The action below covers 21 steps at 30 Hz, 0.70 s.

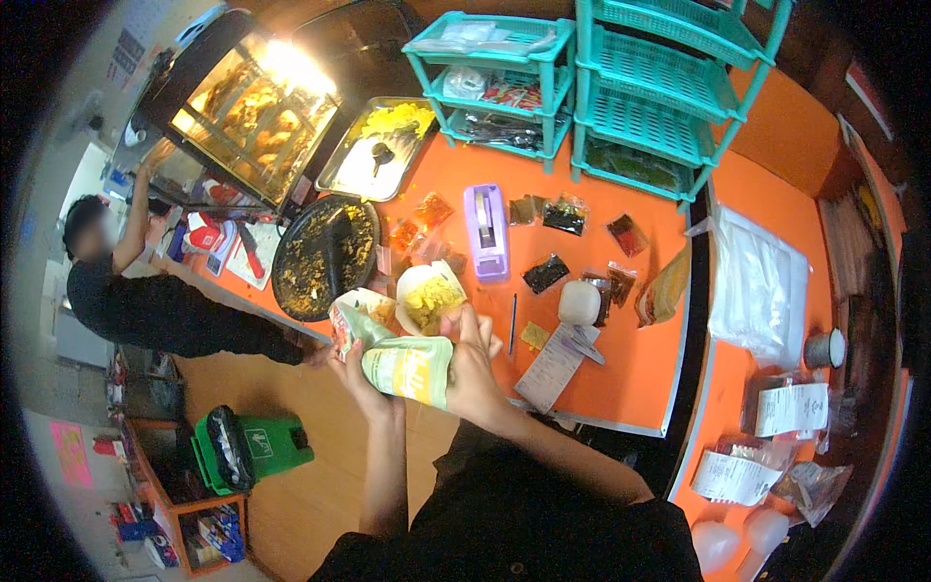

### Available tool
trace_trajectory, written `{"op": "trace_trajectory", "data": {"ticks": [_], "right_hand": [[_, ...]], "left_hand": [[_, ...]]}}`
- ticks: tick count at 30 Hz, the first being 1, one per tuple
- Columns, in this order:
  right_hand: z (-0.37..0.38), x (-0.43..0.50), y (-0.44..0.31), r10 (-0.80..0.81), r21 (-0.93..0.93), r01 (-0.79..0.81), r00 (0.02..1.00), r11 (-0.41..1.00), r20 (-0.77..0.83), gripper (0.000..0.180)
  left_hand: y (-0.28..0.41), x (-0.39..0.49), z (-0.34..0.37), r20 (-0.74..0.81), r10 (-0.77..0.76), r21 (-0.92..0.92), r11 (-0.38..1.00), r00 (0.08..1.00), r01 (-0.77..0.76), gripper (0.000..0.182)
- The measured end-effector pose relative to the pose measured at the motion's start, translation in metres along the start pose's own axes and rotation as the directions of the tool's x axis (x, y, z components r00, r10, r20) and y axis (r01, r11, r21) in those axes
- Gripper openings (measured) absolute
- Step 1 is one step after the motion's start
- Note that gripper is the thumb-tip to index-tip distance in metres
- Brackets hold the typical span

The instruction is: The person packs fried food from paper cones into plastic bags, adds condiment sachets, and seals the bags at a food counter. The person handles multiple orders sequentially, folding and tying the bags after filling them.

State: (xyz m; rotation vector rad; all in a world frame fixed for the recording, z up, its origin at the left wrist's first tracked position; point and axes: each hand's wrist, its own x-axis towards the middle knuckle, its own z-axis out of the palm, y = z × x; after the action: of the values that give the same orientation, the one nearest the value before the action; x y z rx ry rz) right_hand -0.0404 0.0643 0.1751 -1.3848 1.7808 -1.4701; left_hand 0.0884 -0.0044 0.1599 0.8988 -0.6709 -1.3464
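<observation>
Both hands hold green printed packaging [406, 369], with a yellow panel and lettering, in front of my body. My left hand [369, 382] grips its left end, thumb on the near side. My right hand [473, 364] grips its right end, its fingertips close to the rim of an open paper carton [401, 309] of yellow rice [433, 297]. Whether those fingertips touch the carton, I cannot tell. Another open carton [364, 297] with orange-brown food stands just left of it, partly covered by the packaging. Both cartons are at the orange table's [465, 167] near-left edge.
A black pan [327, 258], steel tray [378, 174], purple tape dispenser [487, 233], sauce sachets [564, 214], receipt [556, 364] and scissors [585, 345] lie on the table. Behind are turquoise racks [644, 73] and a lit food warmer [251, 120]. Another person [138, 305] stands at left.
</observation>
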Motion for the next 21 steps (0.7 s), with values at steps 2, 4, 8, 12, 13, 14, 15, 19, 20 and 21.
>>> {"op": "trace_trajectory", "data": {"ticks": [2,4,8,12,13,14,15,19,20,21], "right_hand": [[0.014,-0.007,0.009,0.020,-0.017,-0.020,1.000,1.000,0.011,0.027],[0.026,-0.011,0.019,0.096,-0.044,-0.091,0.989,0.995,0.109,0.022],[0.046,-0.012,0.027,0.155,-0.050,-0.150,0.979,0.987,0.131,0.012],[0.055,-0.001,0.024,0.190,0.027,-0.193,0.978,0.981,0.085,0.015],[0.058,0.005,0.024,0.226,-0.014,-0.226,0.967,0.974,0.115,0.015],[0.060,0.010,0.025,0.228,-0.052,-0.223,0.966,0.973,0.122,0.016],[0.063,0.016,0.026,0.229,-0.090,-0.219,0.965,0.972,0.126,0.017],[0.076,0.042,0.040,0.207,0.008,-0.210,0.970,0.978,0.126,0.018],[0.079,0.048,0.045,0.190,-0.016,-0.190,0.974,0.982,0.121,0.020],[0.085,0.055,0.049,0.169,-0.009,-0.169,0.980,0.986,0.106,0.021]], "left_hand": [[-0.002,0.000,-0.011,-0.082,0.056,0.011,0.998,0.995,-0.056,0.033],[-0.001,0.003,-0.022,-0.172,0.098,0.037,0.995,0.980,-0.093,0.032],[-0.001,0.017,-0.046,-0.308,0.118,0.006,0.993,0.944,-0.122,0.033],[0.001,0.041,-0.065,-0.465,0.100,0.004,0.994,0.880,-0.111,0.038],[0.003,0.047,-0.068,-0.452,0.138,0.021,0.989,0.881,-0.144,0.039],[0.004,0.053,-0.071,-0.467,0.147,0.031,0.988,0.872,-0.150,0.040],[0.006,0.060,-0.072,-0.476,0.151,0.027,0.987,0.866,-0.157,0.040],[0.016,0.092,-0.080,-0.561,0.199,0.077,0.979,0.804,-0.188,0.026],[0.016,0.099,-0.083,-0.581,0.195,0.064,0.979,0.790,-0.194,0.026],[0.016,0.106,-0.087,-0.587,0.195,0.058,0.978,0.786,-0.200,0.026]]}}
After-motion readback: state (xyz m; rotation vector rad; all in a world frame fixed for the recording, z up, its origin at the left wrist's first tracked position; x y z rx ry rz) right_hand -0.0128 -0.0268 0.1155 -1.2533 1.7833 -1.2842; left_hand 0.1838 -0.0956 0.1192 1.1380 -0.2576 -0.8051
